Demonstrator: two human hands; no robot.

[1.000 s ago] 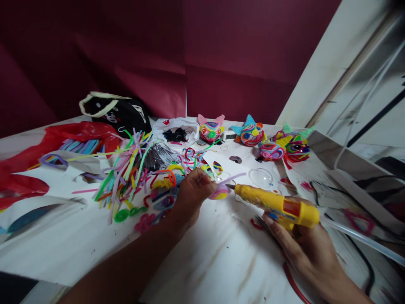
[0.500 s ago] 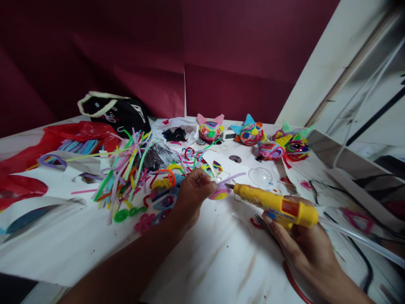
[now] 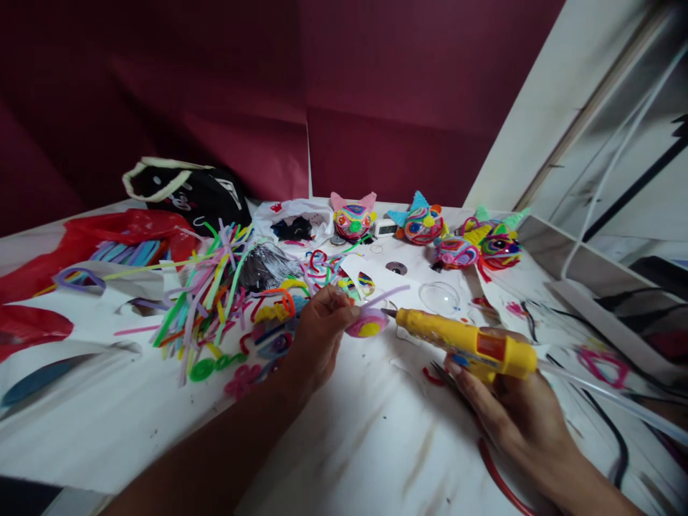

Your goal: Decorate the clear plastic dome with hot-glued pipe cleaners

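My left hand [image 3: 318, 337] is closed on a small round piece wound from pink and yellow pipe cleaner [image 3: 367, 324], held just above the white table [image 3: 344, 444]. A loose lilac strand [image 3: 388, 294] sticks up from that piece. My right hand [image 3: 516, 416] grips a yellow glue gun [image 3: 466, 345]. Its metal tip [image 3: 388, 313] points left and sits right at the piece's right edge. A clear glue stick [image 3: 618, 405] trails out of the gun's back toward the right.
A heap of coloured pipe cleaners [image 3: 215, 294] lies left of my left hand. Several finished pipe-cleaner faces [image 3: 424, 223] stand at the back. A clear plastic dome [image 3: 439, 297], a black bag [image 3: 188, 190] and red plastic [image 3: 91, 240] are also on the table.
The glue gun's tip has crept slightly left, closer to the pink and yellow piece. Both hands otherwise hold their places; the view has shifted a little.
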